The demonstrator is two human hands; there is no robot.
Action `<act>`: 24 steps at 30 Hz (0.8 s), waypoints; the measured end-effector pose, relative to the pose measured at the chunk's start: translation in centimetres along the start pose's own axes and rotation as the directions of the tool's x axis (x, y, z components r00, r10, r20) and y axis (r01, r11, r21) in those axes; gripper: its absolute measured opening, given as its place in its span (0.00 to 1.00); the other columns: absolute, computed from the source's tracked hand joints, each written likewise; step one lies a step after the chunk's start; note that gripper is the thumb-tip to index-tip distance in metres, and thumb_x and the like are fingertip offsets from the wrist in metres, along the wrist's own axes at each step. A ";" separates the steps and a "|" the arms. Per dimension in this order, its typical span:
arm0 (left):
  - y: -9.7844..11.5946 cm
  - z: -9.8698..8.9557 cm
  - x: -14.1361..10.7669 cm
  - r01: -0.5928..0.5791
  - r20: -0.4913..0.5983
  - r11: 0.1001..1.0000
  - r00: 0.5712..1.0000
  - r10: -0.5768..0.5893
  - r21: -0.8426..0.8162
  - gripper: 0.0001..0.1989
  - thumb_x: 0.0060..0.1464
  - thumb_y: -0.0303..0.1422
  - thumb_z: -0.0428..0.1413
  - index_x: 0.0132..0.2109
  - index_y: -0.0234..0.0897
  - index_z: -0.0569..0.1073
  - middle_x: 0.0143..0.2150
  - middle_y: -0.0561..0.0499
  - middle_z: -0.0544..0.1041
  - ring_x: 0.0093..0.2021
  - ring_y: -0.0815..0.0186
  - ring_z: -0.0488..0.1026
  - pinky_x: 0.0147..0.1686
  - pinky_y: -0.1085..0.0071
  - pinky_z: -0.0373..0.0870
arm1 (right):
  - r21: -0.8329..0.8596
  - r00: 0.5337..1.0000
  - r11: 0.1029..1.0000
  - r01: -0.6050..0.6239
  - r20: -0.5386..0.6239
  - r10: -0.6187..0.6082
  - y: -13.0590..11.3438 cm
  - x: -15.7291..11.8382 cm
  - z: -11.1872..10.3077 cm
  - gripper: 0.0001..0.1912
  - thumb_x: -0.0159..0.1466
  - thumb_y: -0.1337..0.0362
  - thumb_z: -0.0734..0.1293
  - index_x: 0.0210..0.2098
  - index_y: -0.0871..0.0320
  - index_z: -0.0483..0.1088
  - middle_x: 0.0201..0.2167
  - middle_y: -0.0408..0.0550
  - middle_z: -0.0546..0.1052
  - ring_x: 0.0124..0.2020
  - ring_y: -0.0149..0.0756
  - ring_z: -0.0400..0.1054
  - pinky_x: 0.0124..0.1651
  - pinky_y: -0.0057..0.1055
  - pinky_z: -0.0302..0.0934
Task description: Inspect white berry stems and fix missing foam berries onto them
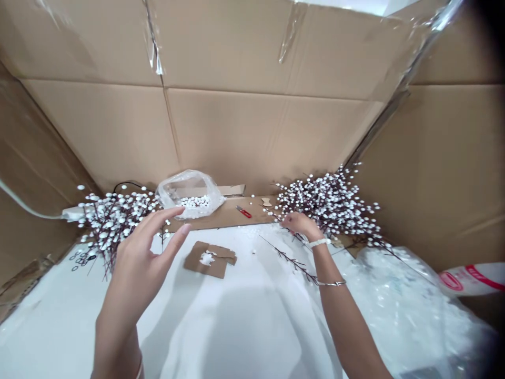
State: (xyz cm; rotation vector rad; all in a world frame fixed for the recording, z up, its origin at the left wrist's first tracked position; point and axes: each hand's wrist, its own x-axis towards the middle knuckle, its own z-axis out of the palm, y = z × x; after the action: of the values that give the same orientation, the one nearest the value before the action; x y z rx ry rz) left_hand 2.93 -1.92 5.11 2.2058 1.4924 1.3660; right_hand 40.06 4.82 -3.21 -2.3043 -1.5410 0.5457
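My left hand (pixel 145 252) is raised at the left of the head view, thumb and fingers apart, holding nothing. It is near the clear plastic bag (pixel 189 210) of white beads. At the right, my right hand (pixel 299 223) has its fingers closed at the front left edge of the right bundle of white-berried stems (pixel 327 202); what its fingertips hold is too small to make out. A bare dark twig (pixel 292 260) lies below that hand on the white surface (pixel 252 326). Another bundle of white-berried stems (pixel 112 216) lies behind my left hand.
A torn cardboard piece (pixel 205 260) bearing a white lump lies mid-table. Small red-handled snips (pixel 243 211) rest on a cardboard strip at the back. Clear plastic wrapping (pixel 410 310) covers the right side. Cardboard walls (pixel 229 121) enclose the back and sides.
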 end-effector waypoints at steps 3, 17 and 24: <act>-0.4 -0.8 -0.1 0.020 -0.028 0.999 0.999 -0.019 0.043 0.17 0.57 0.47 0.55 0.50 0.48 0.76 0.49 0.54 0.78 0.49 0.61 0.74 0.23 0.75 0.64 | -0.191 0.996 0.980 -0.054 0.057 0.066 0.4 -0.3 1.2 0.08 0.52 0.61 0.71 0.30 0.59 0.77 0.33 0.54 0.80 0.39 0.44 0.74 0.39 0.31 0.60; -0.5 -2.2 -0.1 0.070 0.018 0.994 0.997 -0.071 0.084 0.15 0.58 0.47 0.54 0.49 0.50 0.74 0.50 0.56 0.77 0.51 0.63 0.72 0.25 0.78 0.66 | -0.459 0.998 0.888 -0.011 0.047 0.036 1.1 0.0 4.6 0.16 0.58 0.59 0.66 0.44 0.57 0.75 0.45 0.56 0.79 0.47 0.47 0.74 0.43 0.33 0.63; -0.7 -2.2 -0.2 0.053 0.022 0.996 0.998 -0.055 0.076 0.15 0.58 0.47 0.54 0.48 0.50 0.75 0.49 0.56 0.77 0.50 0.64 0.73 0.26 0.79 0.67 | -0.484 0.997 0.873 -0.054 -0.066 0.025 1.1 0.4 7.4 0.18 0.61 0.70 0.62 0.50 0.64 0.72 0.42 0.65 0.78 0.47 0.51 0.75 0.44 0.37 0.64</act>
State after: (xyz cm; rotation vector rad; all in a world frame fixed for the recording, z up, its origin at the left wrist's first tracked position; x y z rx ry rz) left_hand 0.87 -2.48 5.90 2.2002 1.6079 1.2829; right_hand 37.55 5.15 -10.27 -2.6898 -1.7639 0.0946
